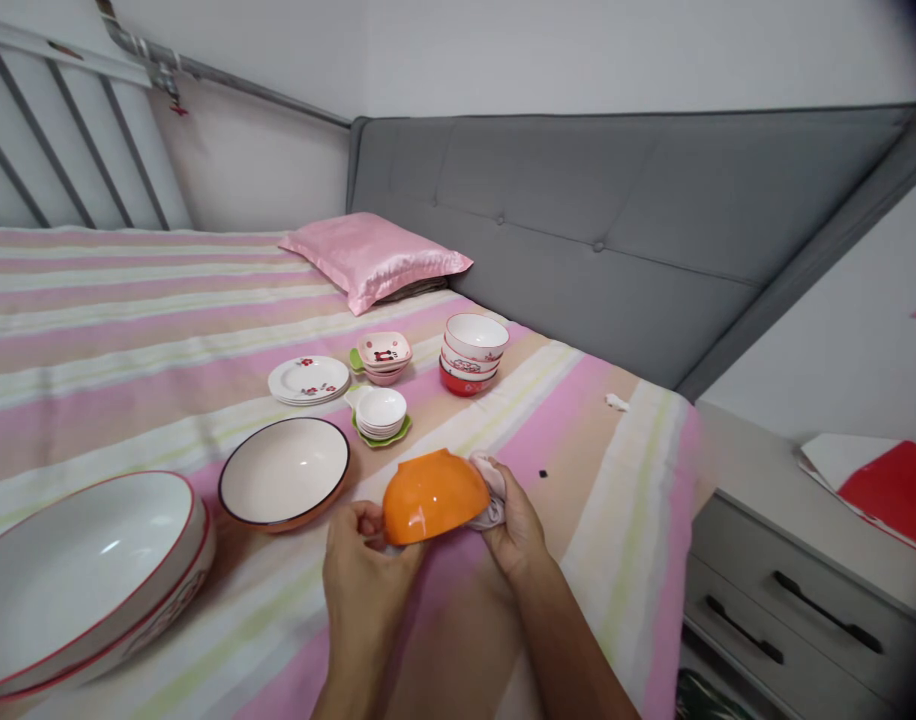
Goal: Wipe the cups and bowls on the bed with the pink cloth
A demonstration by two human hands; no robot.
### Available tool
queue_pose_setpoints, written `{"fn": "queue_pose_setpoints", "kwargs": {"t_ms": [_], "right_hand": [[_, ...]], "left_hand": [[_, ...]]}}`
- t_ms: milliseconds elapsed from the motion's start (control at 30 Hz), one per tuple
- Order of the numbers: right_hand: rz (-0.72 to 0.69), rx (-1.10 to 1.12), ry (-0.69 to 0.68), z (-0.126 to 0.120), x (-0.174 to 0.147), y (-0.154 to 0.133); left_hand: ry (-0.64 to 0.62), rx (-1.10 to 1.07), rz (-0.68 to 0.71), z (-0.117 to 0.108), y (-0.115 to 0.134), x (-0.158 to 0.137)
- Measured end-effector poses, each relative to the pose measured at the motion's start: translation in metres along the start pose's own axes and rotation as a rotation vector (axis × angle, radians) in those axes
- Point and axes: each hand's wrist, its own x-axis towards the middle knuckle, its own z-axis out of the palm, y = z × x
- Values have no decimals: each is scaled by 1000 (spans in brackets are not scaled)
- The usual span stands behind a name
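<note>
Orange bowl: held up over the bed (pixel 623 520), foot uppermost and a little tilted; this orange bowl (pixel 434 497) is the piece in work, not yet set down.
Left hand: this left hand (pixel 369 572) has its grip closed on the bowl's near-left edge, thumb and fingers pinching.
Right hand: this right hand (pixel 519 528) has its grip closed around a pale cloth (pixel 492 514), which it presses to the bowl's right side.
Grouped on the bed: stacked bowls (pixel 469 365), flowered plates (pixel 309 380), pink dishes (pixel 384 356) and small white dishes (pixel 381 412), all sitting in neat piles.
Left side: a dark-rimmed dish (pixel 285 470) by itself, and large red-rimmed bowls (pixel 90 570) nested beside it.
How far along: I'd judge this one bowl partway through a wipe; which of the other pieces have had the cloth, I can't tell from here.
</note>
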Motion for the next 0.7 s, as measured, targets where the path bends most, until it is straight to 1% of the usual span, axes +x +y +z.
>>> {"fn": "queue_pose_setpoints", "kwargs": {"t_ms": [100,200,333,467,567,700], "right_hand": [[-7,-11,11,0,-1,0],[-11,-18,20,0,-1,0],[-8,6,14,-1,1,0],[-22,4,15,0,0,0],[-53,-50,15,2,-2,0],[-179,-226,34,1,-4,0]], "left_hand": [[-11,86,-61,-2,9,-4],[-33,82,-106,-4,14,-6],[-80,88,-118,-5,15,-7],[-116,-10,-89,-6,16,-9],[-160,-73,-82,-6,17,-11],[-133,-155,-79,-8,20,-12]]}}
